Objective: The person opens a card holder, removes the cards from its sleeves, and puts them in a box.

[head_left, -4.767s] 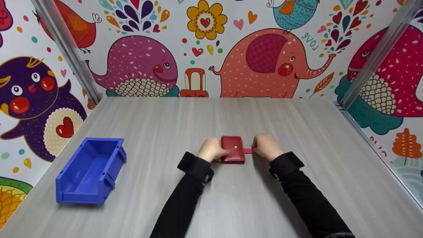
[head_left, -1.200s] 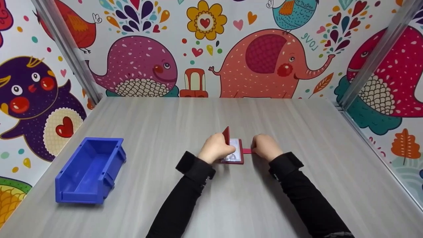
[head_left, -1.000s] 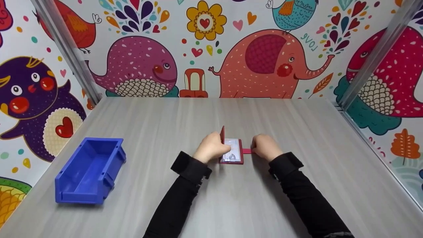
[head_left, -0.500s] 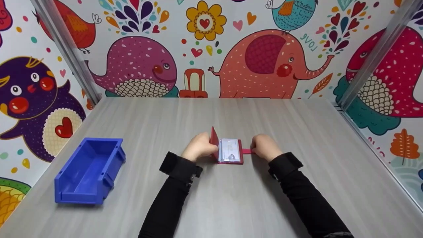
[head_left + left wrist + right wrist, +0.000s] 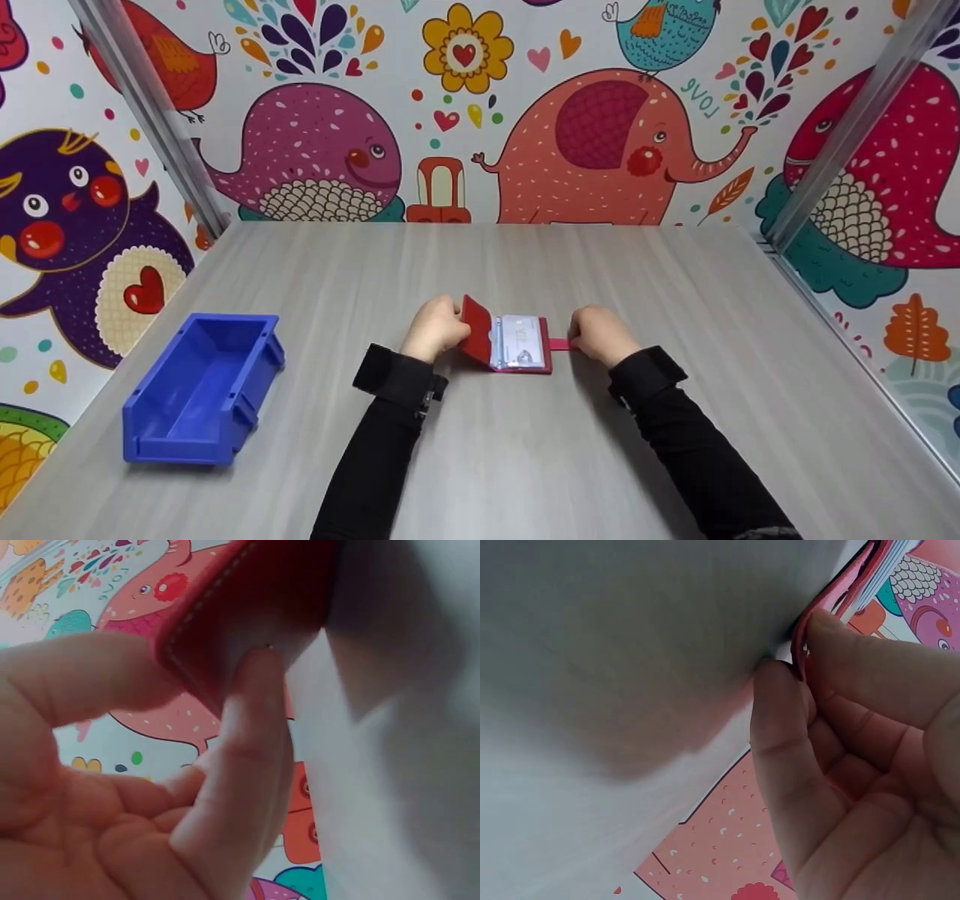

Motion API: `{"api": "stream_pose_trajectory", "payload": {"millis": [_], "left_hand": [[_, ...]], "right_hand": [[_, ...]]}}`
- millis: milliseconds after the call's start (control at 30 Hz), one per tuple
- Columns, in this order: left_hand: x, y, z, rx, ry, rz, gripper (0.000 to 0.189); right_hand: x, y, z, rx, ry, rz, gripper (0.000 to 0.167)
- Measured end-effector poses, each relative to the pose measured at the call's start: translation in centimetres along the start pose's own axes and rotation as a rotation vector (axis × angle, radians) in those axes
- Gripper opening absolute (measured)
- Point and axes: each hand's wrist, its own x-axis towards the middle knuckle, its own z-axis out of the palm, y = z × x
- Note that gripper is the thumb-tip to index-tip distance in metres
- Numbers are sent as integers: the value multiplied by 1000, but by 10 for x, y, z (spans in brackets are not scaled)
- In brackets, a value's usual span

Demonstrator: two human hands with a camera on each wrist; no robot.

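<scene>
A red card holder lies on the table with its front cover tilted up and leaning left. Inside show clear sleeves with a pale printed card. My left hand pinches the free edge of the cover; in the left wrist view thumb and forefinger are on either side of the red cover near its stitched corner. On the other side, my right hand pinches the end of the pink-red closure strap. The right wrist view has the strap tip between thumb and forefinger.
A blue plastic bin stands at the left of the pale wood-grain table. Printed cartoon panels rise behind and at both sides, with metal posts at the corners.
The card holder was closed at first; its cover has swung up and over to the left, baring the card. My left hand moved left with it. The right hand has stayed at the strap.
</scene>
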Motion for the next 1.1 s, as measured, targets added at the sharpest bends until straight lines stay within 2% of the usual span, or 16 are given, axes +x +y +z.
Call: {"api": "stream_pose_trajectory", "payload": {"millis": [100,267,433,600,800,967,1100], "left_hand": [[1,-4,1,6,7,2,17],[3,-8,3,46,-16,7,15],[4,-9,3,67,-26,-25,17],[2,-9,2,80,-65,-58,33],[3,-12,4,117,-89,-61,21],[3,-15,7,177,-86,-47,22],[4,-17,10,216,-91,-60,23]], "right_hand": [[-1,0,0,-2,7,0,6],[-3,-1,0,-3,6,1,6],[-3,-2,-1,-10,6,-1,6],[-4,-2,-1,-5,7,2,6],[-4,-2,-2,-7,9,6,7],[-3,-2,-2,-7,8,11,7],[-3,-3,-2,-7,10,11,7]]}}
